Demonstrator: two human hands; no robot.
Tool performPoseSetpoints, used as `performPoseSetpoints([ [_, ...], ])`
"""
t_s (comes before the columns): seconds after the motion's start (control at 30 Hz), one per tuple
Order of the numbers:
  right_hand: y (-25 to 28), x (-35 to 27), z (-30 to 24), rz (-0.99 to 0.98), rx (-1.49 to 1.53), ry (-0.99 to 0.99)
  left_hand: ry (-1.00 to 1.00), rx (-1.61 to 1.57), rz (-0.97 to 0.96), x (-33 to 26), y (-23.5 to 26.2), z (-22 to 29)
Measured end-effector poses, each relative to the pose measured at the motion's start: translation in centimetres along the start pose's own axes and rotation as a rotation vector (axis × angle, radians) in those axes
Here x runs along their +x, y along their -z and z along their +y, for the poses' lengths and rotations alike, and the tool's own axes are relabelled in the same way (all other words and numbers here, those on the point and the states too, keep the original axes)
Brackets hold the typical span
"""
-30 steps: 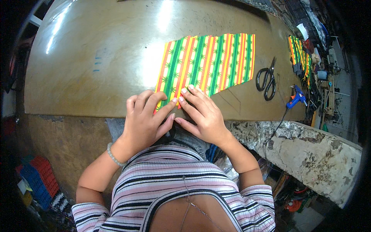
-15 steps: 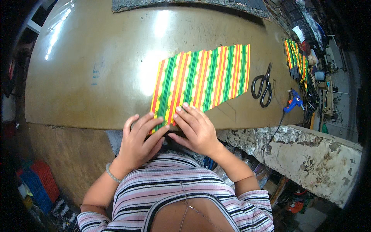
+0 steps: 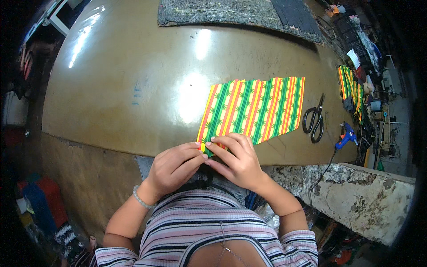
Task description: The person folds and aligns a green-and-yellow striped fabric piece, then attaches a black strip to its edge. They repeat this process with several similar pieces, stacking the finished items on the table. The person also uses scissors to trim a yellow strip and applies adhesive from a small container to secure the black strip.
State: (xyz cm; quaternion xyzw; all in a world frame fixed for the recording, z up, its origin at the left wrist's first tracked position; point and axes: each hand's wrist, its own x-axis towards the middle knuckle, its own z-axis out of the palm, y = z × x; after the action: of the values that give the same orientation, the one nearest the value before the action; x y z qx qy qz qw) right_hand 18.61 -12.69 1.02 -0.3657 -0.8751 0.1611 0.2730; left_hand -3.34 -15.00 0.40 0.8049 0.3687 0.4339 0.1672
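Note:
A sheet of striped paper in green, red, orange and yellow lies flat on the brown tabletop. My left hand and my right hand meet at its near left corner by the table's front edge. The fingertips of both hands pinch that corner of the paper between them. A beaded bracelet is on my left wrist.
Black scissors lie to the right of the sheet, with a blue glue gun and its cord beyond them. More striped paper sits at the far right. A dark mat covers the table's far side. A rough stone ledge is at lower right.
The view has shifted, so the sheet and both hands sit further right in the picture. My hands stay together on the sheet's near corner.

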Motion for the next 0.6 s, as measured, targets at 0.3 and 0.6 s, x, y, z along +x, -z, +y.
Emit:
performPoseSetpoints([
  [0.3,0.6,2.0,0.5,0.054,0.227,-0.061,0.096,-0.104,0.179,0.9,-0.9,-0.4],
  [0.6,2.1,3.8,1.1,-0.140,0.496,-0.360,0.115,-0.182,0.255,0.8,-1.4,-1.5],
])
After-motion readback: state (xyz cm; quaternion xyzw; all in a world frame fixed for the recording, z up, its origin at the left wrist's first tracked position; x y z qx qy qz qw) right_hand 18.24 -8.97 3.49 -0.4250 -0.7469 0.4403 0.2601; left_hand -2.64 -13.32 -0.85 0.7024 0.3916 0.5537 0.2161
